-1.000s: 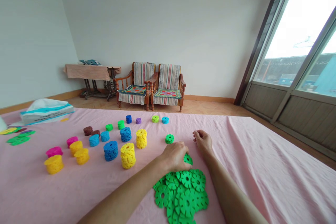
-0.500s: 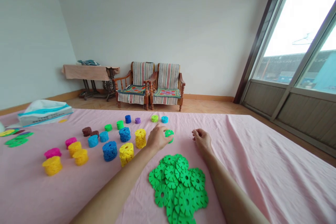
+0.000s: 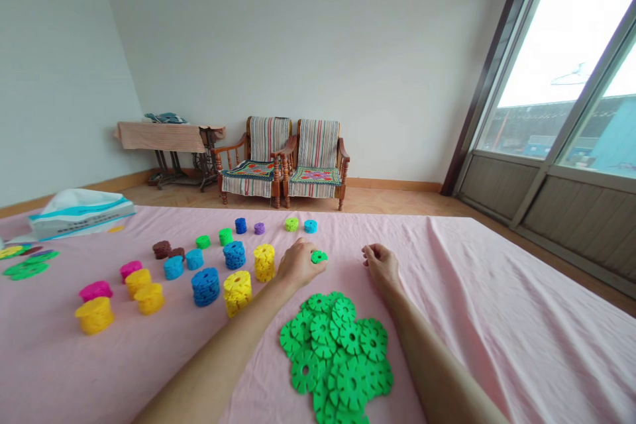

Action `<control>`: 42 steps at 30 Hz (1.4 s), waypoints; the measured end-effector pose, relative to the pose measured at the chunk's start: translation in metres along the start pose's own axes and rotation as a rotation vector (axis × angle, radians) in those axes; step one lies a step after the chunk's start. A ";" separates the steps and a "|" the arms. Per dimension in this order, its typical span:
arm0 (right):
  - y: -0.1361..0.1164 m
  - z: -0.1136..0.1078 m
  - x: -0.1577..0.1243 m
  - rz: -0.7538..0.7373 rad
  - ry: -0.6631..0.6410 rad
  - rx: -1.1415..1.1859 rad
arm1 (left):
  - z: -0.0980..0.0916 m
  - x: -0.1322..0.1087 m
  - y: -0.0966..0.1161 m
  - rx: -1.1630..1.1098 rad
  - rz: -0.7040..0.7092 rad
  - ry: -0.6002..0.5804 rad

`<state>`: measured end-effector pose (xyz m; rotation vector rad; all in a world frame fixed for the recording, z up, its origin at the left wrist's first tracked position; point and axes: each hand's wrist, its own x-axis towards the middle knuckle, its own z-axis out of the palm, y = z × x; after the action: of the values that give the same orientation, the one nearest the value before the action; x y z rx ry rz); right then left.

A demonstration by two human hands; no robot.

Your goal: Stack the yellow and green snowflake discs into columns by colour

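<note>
My left hand [image 3: 298, 262] has its thumb and fingers closed around a green notched plastic disc [image 3: 318, 257], held nearly flat over the pink cloth. Whether more discs sit under it is hidden. Across a short gap, my right hand [image 3: 382, 266] rests with its fingers curled in, and no disc shows in them. Between my forearms lies a loose heap of green notched discs [image 3: 342, 351], overlapping one another. Just left of my left hand stand two yellow stacks of discs [image 3: 264, 262], with blue stacks [image 3: 205, 286] beyond them.
Shorter stacks in orange-yellow [image 3: 95, 315], pink [image 3: 96, 290], brown [image 3: 161, 250] and light blue [image 3: 173, 267] stand on the left. Small lime [image 3: 291, 224] and blue stacks are farther back. A tissue box [image 3: 82, 213] lies at the far left on the pink cloth [image 3: 497, 305].
The green disc in my left hand has tipped from more upright to flatter. My right hand stays nearly still. The whole view has shifted very slightly.
</note>
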<state>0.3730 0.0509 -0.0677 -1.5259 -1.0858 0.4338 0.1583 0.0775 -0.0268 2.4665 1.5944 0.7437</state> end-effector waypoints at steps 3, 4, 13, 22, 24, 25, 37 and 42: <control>0.000 0.000 0.000 -0.003 -0.001 -0.006 | 0.000 0.000 0.001 0.006 -0.008 -0.012; 0.000 0.000 0.000 -0.004 0.000 -0.007 | -0.001 0.000 0.002 0.007 -0.009 -0.015; -0.001 0.000 -0.001 -0.005 0.004 0.001 | -0.013 -0.002 0.010 -0.025 -0.001 -0.038; -0.003 -0.001 -0.002 0.000 0.000 0.002 | -0.048 -0.018 0.048 -0.189 0.482 -0.497; -0.003 -0.002 -0.002 -0.001 -0.001 -0.003 | -0.043 -0.024 0.051 -0.140 0.581 -0.569; -0.003 -0.002 -0.002 -0.002 -0.001 -0.004 | -0.040 -0.026 0.051 -0.102 0.618 -0.586; -0.005 -0.002 -0.005 -0.015 0.005 -0.013 | -0.032 -0.025 0.051 -0.033 0.638 -0.621; -0.005 -0.002 -0.005 -0.020 -0.007 -0.024 | -0.030 -0.026 0.050 -0.048 0.614 -0.621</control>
<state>0.3699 0.0447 -0.0636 -1.5342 -1.1149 0.4138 0.1775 0.0271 0.0084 2.7649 0.6063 0.0187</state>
